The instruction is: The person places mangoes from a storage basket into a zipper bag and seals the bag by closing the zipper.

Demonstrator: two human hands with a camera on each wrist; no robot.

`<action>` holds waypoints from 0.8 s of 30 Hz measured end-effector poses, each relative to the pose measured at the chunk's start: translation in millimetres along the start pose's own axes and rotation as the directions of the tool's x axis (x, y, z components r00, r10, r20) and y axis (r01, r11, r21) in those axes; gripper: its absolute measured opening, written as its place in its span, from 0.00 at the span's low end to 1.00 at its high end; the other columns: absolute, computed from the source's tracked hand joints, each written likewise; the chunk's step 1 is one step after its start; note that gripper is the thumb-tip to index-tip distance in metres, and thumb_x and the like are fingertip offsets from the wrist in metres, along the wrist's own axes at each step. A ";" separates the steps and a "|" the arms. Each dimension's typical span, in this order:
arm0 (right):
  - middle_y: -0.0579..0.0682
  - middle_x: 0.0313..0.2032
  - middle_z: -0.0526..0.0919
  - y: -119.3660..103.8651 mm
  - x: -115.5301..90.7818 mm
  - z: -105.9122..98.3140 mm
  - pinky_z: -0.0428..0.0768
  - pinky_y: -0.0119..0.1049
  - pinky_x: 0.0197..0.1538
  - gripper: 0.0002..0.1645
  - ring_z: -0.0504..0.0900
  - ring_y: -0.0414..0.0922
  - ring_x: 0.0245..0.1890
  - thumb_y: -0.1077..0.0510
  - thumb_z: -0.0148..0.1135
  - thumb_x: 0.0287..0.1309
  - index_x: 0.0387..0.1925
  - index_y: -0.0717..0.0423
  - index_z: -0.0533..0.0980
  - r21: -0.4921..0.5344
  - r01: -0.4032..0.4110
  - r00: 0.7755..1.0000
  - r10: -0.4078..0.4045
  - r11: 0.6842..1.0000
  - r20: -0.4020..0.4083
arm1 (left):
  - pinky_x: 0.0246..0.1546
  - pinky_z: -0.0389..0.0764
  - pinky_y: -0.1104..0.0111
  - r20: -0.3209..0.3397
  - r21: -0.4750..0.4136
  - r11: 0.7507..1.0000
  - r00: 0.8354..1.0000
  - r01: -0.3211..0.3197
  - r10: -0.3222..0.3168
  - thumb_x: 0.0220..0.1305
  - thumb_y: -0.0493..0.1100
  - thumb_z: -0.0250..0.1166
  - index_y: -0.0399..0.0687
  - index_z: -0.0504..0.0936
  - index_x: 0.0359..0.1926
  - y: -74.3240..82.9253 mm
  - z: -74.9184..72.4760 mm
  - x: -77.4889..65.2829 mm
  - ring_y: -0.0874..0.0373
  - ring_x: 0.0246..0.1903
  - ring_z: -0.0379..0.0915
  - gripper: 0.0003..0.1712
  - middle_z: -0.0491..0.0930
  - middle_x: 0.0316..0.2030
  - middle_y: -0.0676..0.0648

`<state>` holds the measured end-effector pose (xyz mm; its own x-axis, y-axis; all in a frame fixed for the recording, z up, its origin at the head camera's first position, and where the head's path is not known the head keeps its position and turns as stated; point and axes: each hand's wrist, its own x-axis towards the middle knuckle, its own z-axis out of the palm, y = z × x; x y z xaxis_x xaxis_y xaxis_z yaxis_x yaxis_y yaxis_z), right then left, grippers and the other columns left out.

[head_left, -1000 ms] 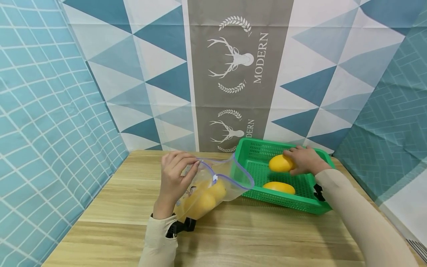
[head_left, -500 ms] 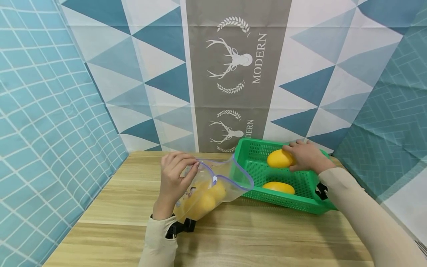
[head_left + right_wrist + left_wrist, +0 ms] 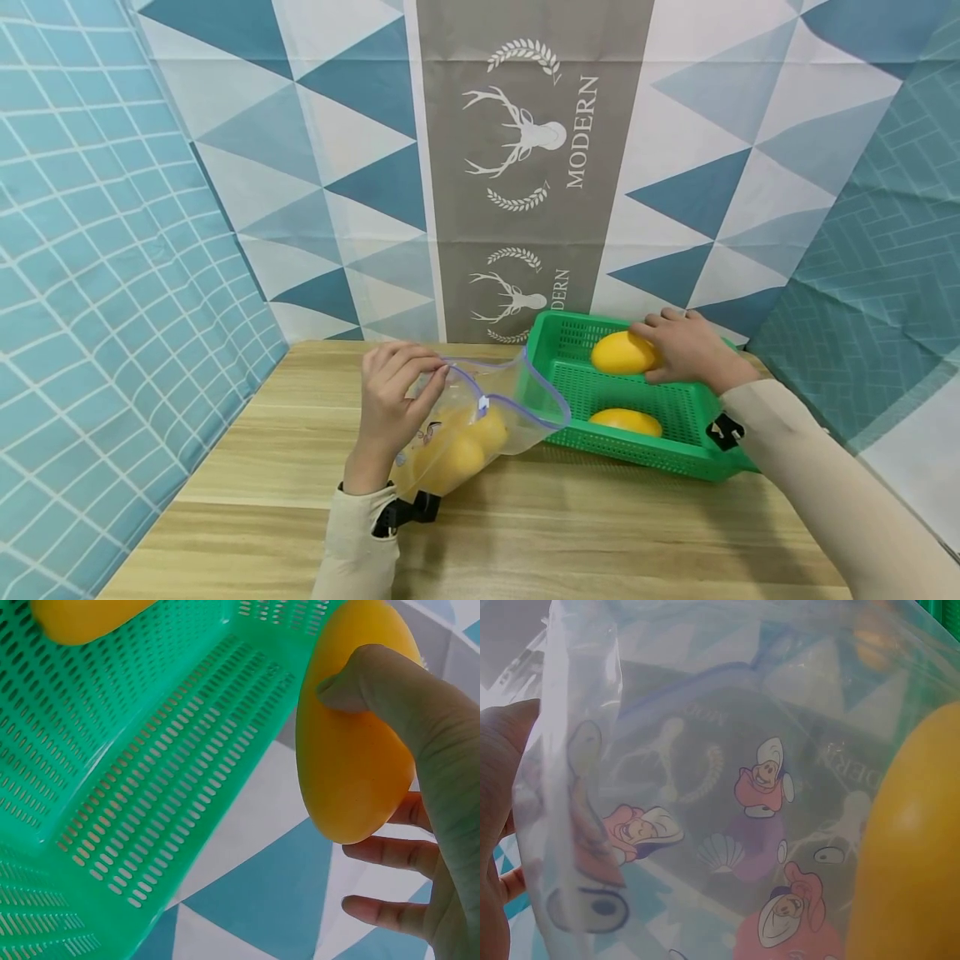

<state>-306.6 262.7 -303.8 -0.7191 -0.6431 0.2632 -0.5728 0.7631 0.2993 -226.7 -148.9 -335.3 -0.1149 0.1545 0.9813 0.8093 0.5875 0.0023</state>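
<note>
In the head view my left hand (image 3: 397,400) pinches the rim of a clear zip bag (image 3: 525,433) with a purple seal and a white slider. Several yellow mangoes (image 3: 461,454) lie inside the bag, whose mouth gapes toward the basket. Cartoon prints and one mango (image 3: 911,847) show through the plastic in the left wrist view. My right hand (image 3: 686,350) grips a mango (image 3: 352,765) between thumb and fingers, over the back part of the green basket (image 3: 645,454). Another mango (image 3: 626,421) lies on the basket floor near its front wall.
The basket stands at the back right of the wooden table (image 3: 540,533), its left end overlapped by the bag mouth. Patterned cloth (image 3: 525,208) hangs close behind the table, with blue tile-print cloth (image 3: 112,250) at the left.
My right hand has lifted the mango slightly and moved it a little left within the basket area. The left hand and bag have stayed in place.
</note>
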 end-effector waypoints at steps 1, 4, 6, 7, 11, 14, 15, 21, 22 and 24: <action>0.53 0.40 0.79 -0.7 0.2 -1.0 0.74 0.52 0.37 0.38 0.73 0.52 0.37 0.45 0.79 0.38 0.52 0.54 0.76 -0.001 -0.001 1.000 0.001 1.000 -0.002 | 0.42 0.64 0.47 0.000 0.000 1.000 1.000 0.000 0.000 0.71 0.46 0.63 0.41 0.85 0.29 0.1 -0.2 0.0 0.45 0.37 0.76 0.15 0.85 0.32 0.46; 0.53 0.40 0.79 -3.1 0.3 -3.7 0.73 0.51 0.36 0.38 0.73 0.52 0.36 0.45 0.79 0.38 0.52 0.54 0.76 -0.004 -0.004 1.000 0.004 1.000 -0.008 | 0.42 0.64 0.47 0.000 0.000 1.000 1.000 0.001 -0.001 0.70 0.46 0.63 0.41 0.85 0.29 0.1 -0.7 0.1 0.45 0.37 0.76 0.16 0.85 0.32 0.46; 0.53 0.40 0.79 -4.6 0.0 -4.9 0.73 0.51 0.36 0.38 0.73 0.52 0.36 0.44 0.79 0.38 0.51 0.53 0.75 -0.004 -0.006 1.000 0.006 1.000 -0.012 | 0.42 0.64 0.47 0.001 0.002 1.000 1.000 0.002 -0.002 0.70 0.45 0.63 0.41 0.85 0.29 0.0 -0.9 0.3 0.45 0.37 0.76 0.16 0.85 0.32 0.46; 0.53 0.40 0.79 -5.2 -0.1 -5.5 0.73 0.51 0.36 0.38 0.73 0.52 0.36 0.44 0.78 0.38 0.51 0.53 0.75 -0.003 -0.007 1.000 0.007 1.000 -0.014 | 0.42 0.64 0.47 0.001 0.003 1.000 1.000 0.002 -0.002 0.70 0.45 0.63 0.41 0.85 0.29 0.1 -1.1 0.3 0.45 0.38 0.76 0.16 0.85 0.32 0.46; 0.53 0.40 0.78 -7.9 -1.4 -8.1 0.73 0.50 0.35 0.38 0.73 0.52 0.35 0.44 0.78 0.38 0.51 0.53 0.75 -0.006 -0.004 1.000 0.004 1.000 -0.023 | 0.42 0.64 0.47 0.004 0.004 1.000 1.000 0.005 -0.005 0.70 0.45 0.63 0.41 0.86 0.29 0.3 -1.2 0.4 0.45 0.37 0.76 0.15 0.85 0.32 0.46; 0.53 0.39 0.78 -10.1 -2.8 -10.8 0.73 0.50 0.34 0.38 0.73 0.52 0.35 0.44 0.78 0.38 0.51 0.54 0.75 -0.009 0.004 0.999 -0.004 1.000 -0.037 | 0.42 0.64 0.47 0.004 0.003 1.000 1.000 0.005 -0.005 0.70 0.45 0.63 0.41 0.86 0.29 0.6 -1.0 0.5 0.45 0.37 0.76 0.15 0.85 0.32 0.46; 0.53 0.39 0.78 -11.1 -3.3 -12.1 0.73 0.49 0.34 0.38 0.73 0.52 0.35 0.44 0.78 0.38 0.51 0.54 0.75 -0.010 0.007 0.999 -0.008 1.000 -0.043 | 0.42 0.64 0.47 0.004 0.002 1.000 1.000 0.006 -0.006 0.70 0.45 0.63 0.41 0.86 0.29 0.6 -0.9 0.5 0.45 0.37 0.76 0.15 0.85 0.32 0.46; 0.53 0.39 0.78 -18.0 -5.2 -19.4 0.73 0.48 0.33 0.40 0.74 0.52 0.35 0.43 0.78 0.37 0.52 0.54 0.74 -0.017 0.042 0.993 -0.044 0.999 -0.105 | 0.42 0.64 0.47 0.003 0.000 1.000 1.000 0.004 -0.004 0.70 0.45 0.63 0.41 0.85 0.29 0.8 -1.0 0.9 0.45 0.37 0.76 0.15 0.85 0.32 0.46; 0.53 0.39 0.78 -19.1 -5.7 -20.2 0.74 0.48 0.33 0.40 0.74 0.52 0.35 0.43 0.78 0.37 0.52 0.54 0.75 -0.019 0.048 0.992 -0.050 0.999 -0.118 | 0.42 0.64 0.47 0.003 0.000 1.000 1.000 0.003 -0.003 0.70 0.45 0.63 0.41 0.86 0.29 0.8 -1.0 0.9 0.45 0.37 0.76 0.15 0.85 0.32 0.46; 0.53 0.39 0.78 -21.1 -6.4 -21.5 0.73 0.47 0.32 0.40 0.74 0.52 0.35 0.43 0.78 0.36 0.51 0.54 0.75 -0.024 0.060 0.988 -0.063 0.998 -0.144 | 0.42 0.64 0.47 0.003 0.000 1.000 1.000 0.003 -0.003 0.70 0.45 0.63 0.41 0.86 0.29 0.7 -1.0 0.9 0.45 0.37 0.76 0.15 0.85 0.32 0.46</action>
<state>-281.5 249.3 -292.1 -0.6178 -0.6923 0.3728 -0.6054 0.7214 0.3363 -225.6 -149.1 -334.2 -0.1190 0.1555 0.9806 0.8088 0.5881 0.0049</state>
